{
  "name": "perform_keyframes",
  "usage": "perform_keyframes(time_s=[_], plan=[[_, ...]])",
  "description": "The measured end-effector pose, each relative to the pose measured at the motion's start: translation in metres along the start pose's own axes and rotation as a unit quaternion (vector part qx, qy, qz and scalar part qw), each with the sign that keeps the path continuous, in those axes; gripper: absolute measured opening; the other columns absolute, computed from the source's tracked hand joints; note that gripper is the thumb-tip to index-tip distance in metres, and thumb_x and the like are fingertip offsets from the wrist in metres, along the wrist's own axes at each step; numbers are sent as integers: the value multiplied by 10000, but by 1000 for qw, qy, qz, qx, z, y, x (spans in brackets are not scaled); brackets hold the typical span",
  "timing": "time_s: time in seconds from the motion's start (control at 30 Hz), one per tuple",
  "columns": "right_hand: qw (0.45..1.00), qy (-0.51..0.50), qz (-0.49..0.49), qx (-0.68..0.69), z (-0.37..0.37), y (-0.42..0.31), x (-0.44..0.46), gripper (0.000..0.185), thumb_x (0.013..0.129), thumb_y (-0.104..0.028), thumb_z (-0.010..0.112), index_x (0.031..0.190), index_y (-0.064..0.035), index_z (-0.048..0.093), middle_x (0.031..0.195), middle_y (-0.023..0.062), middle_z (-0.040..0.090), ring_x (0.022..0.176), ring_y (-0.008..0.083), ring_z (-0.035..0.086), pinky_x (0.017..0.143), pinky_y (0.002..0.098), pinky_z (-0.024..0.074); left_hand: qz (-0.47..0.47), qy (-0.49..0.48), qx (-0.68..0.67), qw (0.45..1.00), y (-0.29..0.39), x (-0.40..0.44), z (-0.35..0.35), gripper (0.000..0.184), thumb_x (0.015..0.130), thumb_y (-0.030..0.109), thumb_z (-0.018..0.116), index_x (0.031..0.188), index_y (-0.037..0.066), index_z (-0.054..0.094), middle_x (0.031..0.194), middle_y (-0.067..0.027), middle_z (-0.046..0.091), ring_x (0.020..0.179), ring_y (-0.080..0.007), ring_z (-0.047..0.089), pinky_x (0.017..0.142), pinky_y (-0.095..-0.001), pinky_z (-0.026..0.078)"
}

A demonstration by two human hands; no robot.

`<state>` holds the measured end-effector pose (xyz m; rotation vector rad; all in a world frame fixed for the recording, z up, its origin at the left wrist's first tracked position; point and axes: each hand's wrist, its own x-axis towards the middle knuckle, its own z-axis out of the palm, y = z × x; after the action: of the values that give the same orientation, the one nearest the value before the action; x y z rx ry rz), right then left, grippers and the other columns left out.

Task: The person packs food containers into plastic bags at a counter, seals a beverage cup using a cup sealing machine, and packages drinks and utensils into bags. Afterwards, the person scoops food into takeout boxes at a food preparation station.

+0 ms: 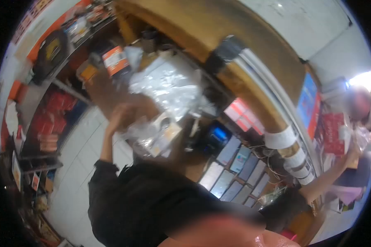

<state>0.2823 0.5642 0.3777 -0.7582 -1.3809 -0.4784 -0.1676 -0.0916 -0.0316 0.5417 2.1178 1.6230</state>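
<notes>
Clock read from centre of the head view; 12 at top edge. Motion blur throughout.

- Left hand: at 9 o'clock, arm reaching up from a black sleeve. Outline smeared; cannot tell whether fingers are spread or closed on anything.
- Nearest to it: clear plastic packaging, crumpled, towards 8 to 9 o'clock, just beside the hand. Contact unclear. A pale yellow-white piece shows at its inner side.
- Beyond, at 11 o'clock: shiny silvery plastic, spread in a broad heap. Orange-and-white packet between 10 and 11.
- Right hand: at 3 o'clock, arm stretched far out, well apart from the left. Clear wrap directly at the fingers, apparently touching; cannot tell how firm the grip, or how wide the fingers stand.
- Red box just beside that wrap, on the side towards centre.
- Between the hands, near 4 o'clock: flat rectangular slabs in rows. Dark device with lit blue screen just above them; pink-and-white boxes at 3 o'clock.
- Brown worktop crosses from 12 to 1 o'clock. Pale tiled floor at 8; red packs on a shelf at 9.
</notes>
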Motion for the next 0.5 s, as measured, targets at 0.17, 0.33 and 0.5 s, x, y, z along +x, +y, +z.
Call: perform_keyframes(time_s=[0.17, 0.33, 0.5], plan=[[975, -90, -50, 199, -87, -232, -134, 244, 822, -150, 635, 956, 48, 586, 973, 113, 579, 847, 205, 561, 770, 336, 461, -105, -180, -38, 977, -41, -16, 54, 351, 883, 251, 563, 1154, 28, 542, 1148, -80, 566, 1005, -182, 540, 898, -321, 429], [742, -576, -25, 343, -68, -445, -294, 143, 826, -30, 569, 956, -40, 628, 877, 132, 622, 790, 265, 604, 710, 328, 464, -28, -328, -64, 942, -57, -46, 93, 365, 880, 264, 570, 1147, 23, 508, 1116, -112, 551, 1081, -216, 494, 964, -349, 374], [140, -829, 382, 382, 18, -472, -518, 298, 894, -84, 443, 1167, 4, 521, 840, 183, 642, 762, 185, 634, 692, 285, 488, -8, -498, 23, 867, -26, 3, 44, 373, 910, 288, 503, 1166, 16, 513, 1167, -165, 541, 1098, -273, 509, 966, -374, 377]])
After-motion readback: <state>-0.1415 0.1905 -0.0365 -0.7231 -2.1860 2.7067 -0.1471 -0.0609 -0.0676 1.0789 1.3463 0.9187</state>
